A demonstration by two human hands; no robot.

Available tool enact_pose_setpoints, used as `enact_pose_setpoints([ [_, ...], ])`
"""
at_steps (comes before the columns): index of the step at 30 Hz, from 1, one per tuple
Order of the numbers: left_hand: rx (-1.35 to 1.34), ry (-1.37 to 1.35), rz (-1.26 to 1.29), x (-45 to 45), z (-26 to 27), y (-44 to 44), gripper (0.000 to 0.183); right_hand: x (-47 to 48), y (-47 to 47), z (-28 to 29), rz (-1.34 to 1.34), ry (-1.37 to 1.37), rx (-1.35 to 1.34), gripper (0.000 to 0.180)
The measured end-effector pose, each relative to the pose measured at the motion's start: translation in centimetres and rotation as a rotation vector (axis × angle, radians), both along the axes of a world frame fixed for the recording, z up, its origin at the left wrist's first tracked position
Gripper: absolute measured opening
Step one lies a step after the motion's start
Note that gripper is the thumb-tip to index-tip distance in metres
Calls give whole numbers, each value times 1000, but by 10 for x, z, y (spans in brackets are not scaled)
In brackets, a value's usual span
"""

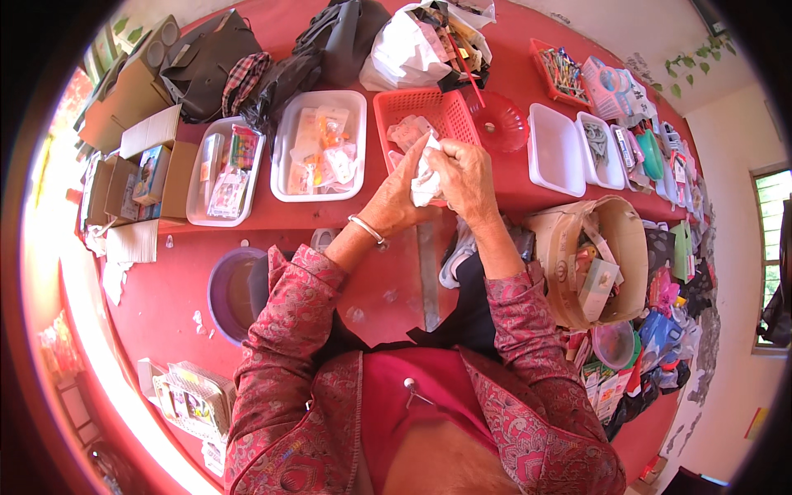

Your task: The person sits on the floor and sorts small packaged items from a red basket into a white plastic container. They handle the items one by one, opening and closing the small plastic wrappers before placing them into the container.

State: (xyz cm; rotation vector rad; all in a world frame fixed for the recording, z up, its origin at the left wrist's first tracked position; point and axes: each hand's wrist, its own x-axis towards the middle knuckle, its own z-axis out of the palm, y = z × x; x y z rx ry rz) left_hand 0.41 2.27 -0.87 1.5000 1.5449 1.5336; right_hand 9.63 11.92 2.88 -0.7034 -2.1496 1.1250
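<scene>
Both my hands are raised over the near side of a red plastic basket (427,99). My left hand (402,192), with a bangle at the wrist, grips a crumpled white cloth or tissue (426,182) from the left. My right hand (463,176) has its curled fingers on the same white piece from the right. Whether something is wrapped inside it cannot be seen. Behind my hands, several clear plastic packets (408,131) lie in the basket. To its left, a white tray (361,145) contains bagged items with orange parts.
A red dish (510,133) adjoins the basket. White trays (557,151) line the right; another white tray (195,201) and an open cardboard box (176,192) stand left. Bags (402,52) sit behind. A filled cardboard carton (544,272) is by my right arm, a purple basin (226,297) by my left.
</scene>
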Motion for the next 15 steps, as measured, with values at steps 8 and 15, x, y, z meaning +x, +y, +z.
enact_pose_setpoints([
  [8, -218, -1158, -265, -7, 15, -18, 53, 7, 46, 2, -245, 158, -252, 18],
  [15, -246, -1202, -298, -9, 4, -12, 48, -2, 3, 22, -22, 354, 438, 4],
])
